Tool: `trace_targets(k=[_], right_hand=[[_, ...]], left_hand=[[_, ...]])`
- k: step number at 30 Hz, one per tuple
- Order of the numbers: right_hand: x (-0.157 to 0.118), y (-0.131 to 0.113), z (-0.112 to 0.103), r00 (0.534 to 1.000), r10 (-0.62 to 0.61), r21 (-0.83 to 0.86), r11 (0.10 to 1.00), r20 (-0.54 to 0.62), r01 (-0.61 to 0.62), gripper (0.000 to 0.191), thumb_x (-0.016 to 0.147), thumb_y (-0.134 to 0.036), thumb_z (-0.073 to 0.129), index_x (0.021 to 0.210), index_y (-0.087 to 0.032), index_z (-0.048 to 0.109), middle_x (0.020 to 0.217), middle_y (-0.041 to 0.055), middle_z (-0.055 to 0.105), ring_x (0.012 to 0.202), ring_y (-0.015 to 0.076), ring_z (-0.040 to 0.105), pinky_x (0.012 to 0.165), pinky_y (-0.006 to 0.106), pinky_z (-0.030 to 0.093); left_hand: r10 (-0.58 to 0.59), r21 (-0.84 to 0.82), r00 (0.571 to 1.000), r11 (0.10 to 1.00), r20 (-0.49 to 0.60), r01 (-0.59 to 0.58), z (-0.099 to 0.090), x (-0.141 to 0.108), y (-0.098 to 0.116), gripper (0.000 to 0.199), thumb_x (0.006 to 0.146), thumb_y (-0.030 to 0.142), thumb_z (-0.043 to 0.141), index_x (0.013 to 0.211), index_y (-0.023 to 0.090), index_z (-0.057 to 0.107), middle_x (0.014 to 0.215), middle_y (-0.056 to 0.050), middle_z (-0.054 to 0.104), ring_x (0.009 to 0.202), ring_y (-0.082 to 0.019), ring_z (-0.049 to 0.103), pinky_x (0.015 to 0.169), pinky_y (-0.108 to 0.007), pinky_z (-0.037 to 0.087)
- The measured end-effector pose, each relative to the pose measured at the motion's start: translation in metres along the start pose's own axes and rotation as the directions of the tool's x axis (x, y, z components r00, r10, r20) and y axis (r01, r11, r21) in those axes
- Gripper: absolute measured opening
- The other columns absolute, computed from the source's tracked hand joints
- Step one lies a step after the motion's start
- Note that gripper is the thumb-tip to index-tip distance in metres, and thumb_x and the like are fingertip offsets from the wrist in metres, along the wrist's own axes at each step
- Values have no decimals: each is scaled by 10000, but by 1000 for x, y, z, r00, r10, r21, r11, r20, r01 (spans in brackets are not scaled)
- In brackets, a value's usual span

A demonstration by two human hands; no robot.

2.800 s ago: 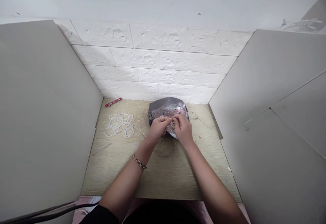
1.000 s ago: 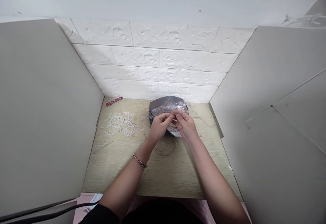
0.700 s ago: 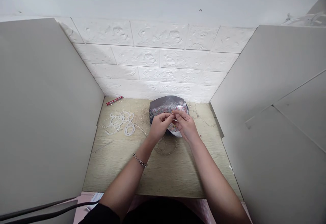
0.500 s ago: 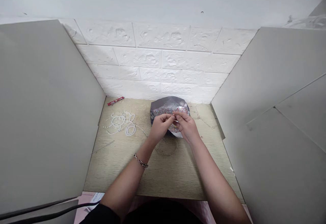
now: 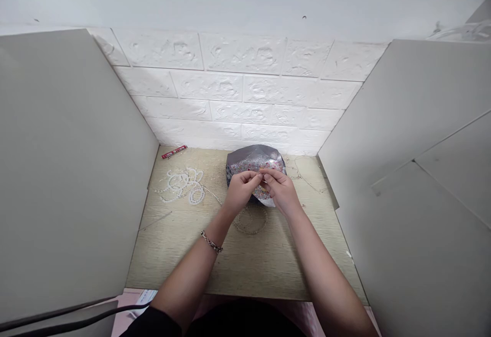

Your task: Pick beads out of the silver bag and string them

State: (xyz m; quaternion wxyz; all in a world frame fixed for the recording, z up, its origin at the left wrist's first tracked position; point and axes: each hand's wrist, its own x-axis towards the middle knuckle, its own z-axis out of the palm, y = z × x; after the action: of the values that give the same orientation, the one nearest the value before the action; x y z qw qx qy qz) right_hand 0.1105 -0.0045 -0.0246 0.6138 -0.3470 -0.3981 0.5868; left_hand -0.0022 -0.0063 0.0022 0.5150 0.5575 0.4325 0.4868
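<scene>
My left hand (image 5: 243, 188) and my right hand (image 5: 281, 187) meet fingertip to fingertip above an opened silvery bag (image 5: 255, 154) full of small colourful beads (image 5: 251, 165). Both hands are closed in a pinch. Whatever sits between the fingertips is too small to make out. A string of small pale beads (image 5: 213, 194) runs from the left toward my left wrist. Below the bag, a loop of beaded string (image 5: 251, 232) lies on the table, partly behind my left wrist.
On the left of the wooden table (image 5: 261, 270) lies a tangled heap of white bead strands (image 5: 184, 186). Behind it is a narrow red packet (image 5: 174, 152). Thin loose thread (image 5: 307, 179) lies right of the bag. Grey panels (image 5: 69, 173) flank the table, with a white brick-patterned wall (image 5: 222, 89) behind.
My right fingertips have shifted very slightly, still pinched against the left ones. The bag and the bead strands lie as before.
</scene>
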Motion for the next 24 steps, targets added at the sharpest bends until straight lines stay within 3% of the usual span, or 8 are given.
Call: trace_targets(k=[8, 14, 24], right_hand=[[2, 3, -6, 997, -65, -239, 968, 31, 70, 170, 647, -289, 579, 789, -213, 632, 786, 6, 614, 768, 137, 562, 769, 325, 439], [1, -5, -6, 995, -89, -386, 917, 54, 103, 184, 647, -296, 566, 787, -194, 629, 784, 14, 620, 767, 141, 557, 743, 304, 434], [-6, -15, 0, 959, -282, -646, 736, -22, 202, 139, 642, -275, 567, 693, -164, 634, 690, 31, 619, 668, 141, 558, 622, 264, 440]], left_hand=[[-23, -12, 1000, 1000, 10, 23, -3, 4, -7, 252, 648, 363, 544, 618, 118, 594, 355, 55, 359, 389, -55, 336, 406, -186, 252], [-142, -90, 985, 985, 94, 150, -5, 5, -12, 290, 648, 402, 542, 685, 117, 573, 340, 85, 275, 319, -24, 214, 345, -176, 154], [-164, -146, 979, 973, 121, 181, -6, 6, -14, 290, 631, 411, 558, 654, 123, 541, 363, 88, 245, 321, -11, 183, 337, -168, 113]])
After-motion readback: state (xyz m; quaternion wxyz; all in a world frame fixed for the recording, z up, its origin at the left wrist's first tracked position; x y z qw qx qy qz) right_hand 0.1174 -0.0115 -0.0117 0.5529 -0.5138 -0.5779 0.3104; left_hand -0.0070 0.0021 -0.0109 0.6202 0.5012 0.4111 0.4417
